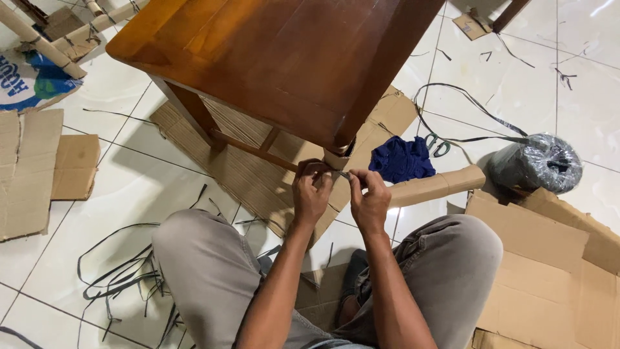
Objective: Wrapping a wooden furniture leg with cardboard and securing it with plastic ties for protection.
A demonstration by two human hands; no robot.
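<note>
A brown wooden table stands on a white tiled floor over a corrugated cardboard sheet. Its near leg is wrapped in cardboard. My left hand and my right hand are both at the foot of that leg, fingers pinched on a thin dark strap stretched between them against the wrapping. I sit on the floor with my knees in grey trousers to either side.
A blue cloth and green-handled scissors lie right of the leg. A cardboard tube, a roll of black strap, flat cardboard pieces and loose strap offcuts lie around.
</note>
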